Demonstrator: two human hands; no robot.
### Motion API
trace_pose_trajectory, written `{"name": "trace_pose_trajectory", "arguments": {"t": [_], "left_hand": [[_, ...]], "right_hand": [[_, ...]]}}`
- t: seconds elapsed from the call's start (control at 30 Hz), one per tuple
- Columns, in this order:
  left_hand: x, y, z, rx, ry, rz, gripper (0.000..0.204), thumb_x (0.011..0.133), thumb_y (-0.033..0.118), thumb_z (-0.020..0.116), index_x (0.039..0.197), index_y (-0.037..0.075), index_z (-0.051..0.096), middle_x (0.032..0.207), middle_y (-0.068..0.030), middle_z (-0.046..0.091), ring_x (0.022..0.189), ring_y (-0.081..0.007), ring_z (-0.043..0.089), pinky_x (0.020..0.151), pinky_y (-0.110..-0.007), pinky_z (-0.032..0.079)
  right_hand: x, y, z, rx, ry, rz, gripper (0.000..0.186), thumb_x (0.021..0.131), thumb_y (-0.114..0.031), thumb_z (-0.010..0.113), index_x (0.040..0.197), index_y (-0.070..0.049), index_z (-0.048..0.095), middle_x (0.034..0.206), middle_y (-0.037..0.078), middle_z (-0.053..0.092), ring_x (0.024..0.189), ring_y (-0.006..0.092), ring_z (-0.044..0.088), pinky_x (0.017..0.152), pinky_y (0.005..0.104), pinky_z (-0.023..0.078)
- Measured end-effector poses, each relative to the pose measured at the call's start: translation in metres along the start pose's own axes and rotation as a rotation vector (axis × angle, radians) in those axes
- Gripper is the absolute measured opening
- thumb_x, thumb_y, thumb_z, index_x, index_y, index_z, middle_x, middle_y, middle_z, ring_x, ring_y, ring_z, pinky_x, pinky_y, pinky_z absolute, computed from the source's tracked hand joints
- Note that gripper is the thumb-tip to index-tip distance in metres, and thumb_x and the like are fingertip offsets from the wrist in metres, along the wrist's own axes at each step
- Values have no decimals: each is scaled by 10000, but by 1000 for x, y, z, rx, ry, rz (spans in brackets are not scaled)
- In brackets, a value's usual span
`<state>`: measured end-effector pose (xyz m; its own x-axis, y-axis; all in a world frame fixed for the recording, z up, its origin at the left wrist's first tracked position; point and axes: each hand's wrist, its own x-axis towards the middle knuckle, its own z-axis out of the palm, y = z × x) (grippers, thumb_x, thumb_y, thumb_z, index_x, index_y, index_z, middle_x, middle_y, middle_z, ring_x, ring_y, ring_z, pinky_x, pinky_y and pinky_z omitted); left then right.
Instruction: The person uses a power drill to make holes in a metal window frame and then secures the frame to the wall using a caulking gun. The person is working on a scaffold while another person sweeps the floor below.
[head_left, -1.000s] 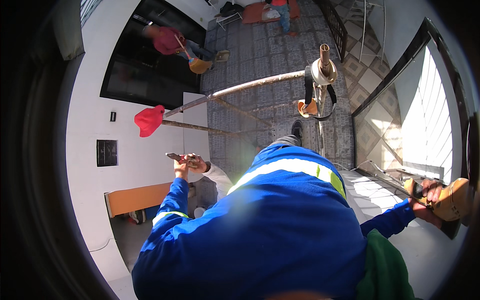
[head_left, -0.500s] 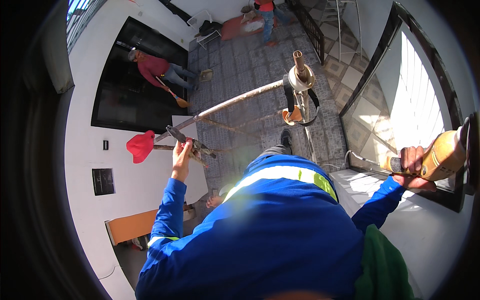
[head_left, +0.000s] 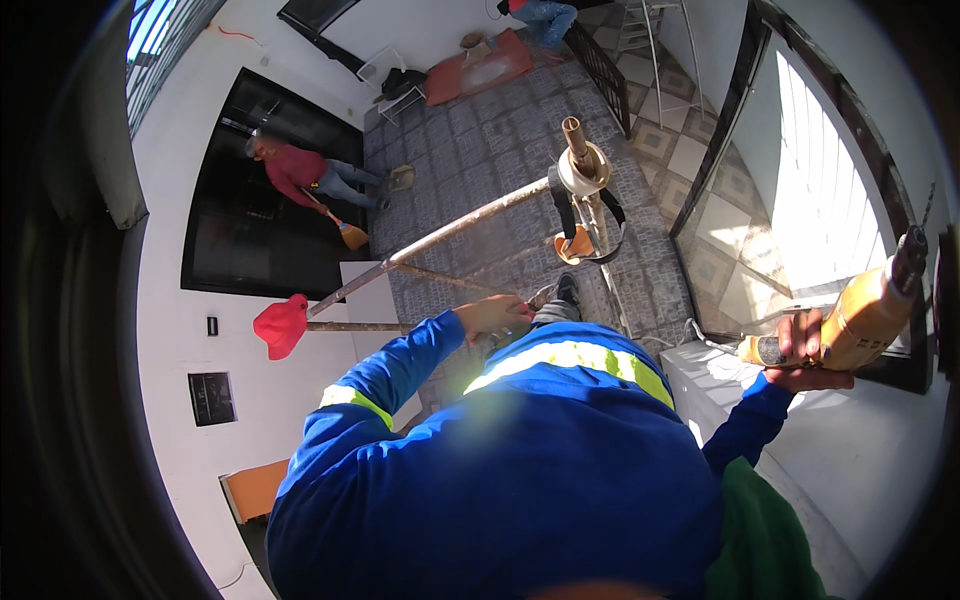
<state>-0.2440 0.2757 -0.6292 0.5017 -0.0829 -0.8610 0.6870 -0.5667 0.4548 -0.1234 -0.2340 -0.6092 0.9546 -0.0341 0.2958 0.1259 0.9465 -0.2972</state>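
Out at the right, my right hand (head_left: 806,350) is wrapped round the yellow power drill (head_left: 862,318). A thin bit sticks up from the drill's dark chuck (head_left: 909,258), beside the window frame. My left hand (head_left: 493,316) is in front of my waist with curled fingers. A greyish metal end, seemingly of the pliers (head_left: 542,296), shows past these fingers; the rest is hidden. Ahead stands a metal scaffold pole (head_left: 460,222) with a white cup-like piece (head_left: 584,168) at its upright end. An orange-and-black strapped item (head_left: 574,244) hangs there.
A red cap (head_left: 281,326) hangs on the left end of the scaffold. Below, a person (head_left: 300,172) holds a broom (head_left: 353,236) near a dustpan (head_left: 401,178). Another person (head_left: 545,20) is at the far end. A dark-framed window (head_left: 720,130) and white ledge (head_left: 715,385) are at right.
My left hand has come from the scaffold's left end, where it held the pliers up, in to my waist. The drill has shifted slightly, and its chuck and bit now show.
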Motion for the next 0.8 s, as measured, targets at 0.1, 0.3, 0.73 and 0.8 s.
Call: {"name": "trace_pose_trajectory", "arguments": {"t": [0.1, 0.3, 0.73, 0.8], "left_hand": [[-5, 10, 7, 60, 35, 122, 518, 986, 388, 664, 1346, 31, 557, 1270, -107, 607, 1149, -205, 606, 767, -389, 601], [-30, 113, -6, -414, 30, 521, 414, 1026, 138, 649, 1382, 59, 454, 1168, -34, 593, 1087, -150, 605, 900, -342, 564], [-41, 242, 55, 364, 167, 903, 441, 909, 165, 741, 1265, -1, 540, 1126, -163, 713, 1106, -272, 685, 945, -380, 533], [-40, 243, 49, 365, 22, 846, 429, 914, 159, 730, 1269, 0, 550, 1138, -171, 710, 1106, -278, 682, 952, -386, 529]], "right_hand": [[-10, 5, -7, 19, -87, 52, 911, 602, -756, 833, 1137, -62, 580, 787, -8, 519, 673, 140, 546, 598, 335, 551], [-15, 57, -13, 106, -50, 120, 950, 670, -550, 930, 1354, -68, 480, 1064, 37, 529, 995, 182, 561, 703, 337, 555], [-4, 115, 22, 251, 40, 232, 1205, 745, -454, 915, 1643, -166, 164, 1672, 280, 177, 1499, 373, 321, 838, 316, 615], [-7, 114, 22, 353, 13, 252, 1213, 746, -433, 921, 1645, -158, 154, 1670, 273, 185, 1438, 357, 407, 839, 326, 615]]}}
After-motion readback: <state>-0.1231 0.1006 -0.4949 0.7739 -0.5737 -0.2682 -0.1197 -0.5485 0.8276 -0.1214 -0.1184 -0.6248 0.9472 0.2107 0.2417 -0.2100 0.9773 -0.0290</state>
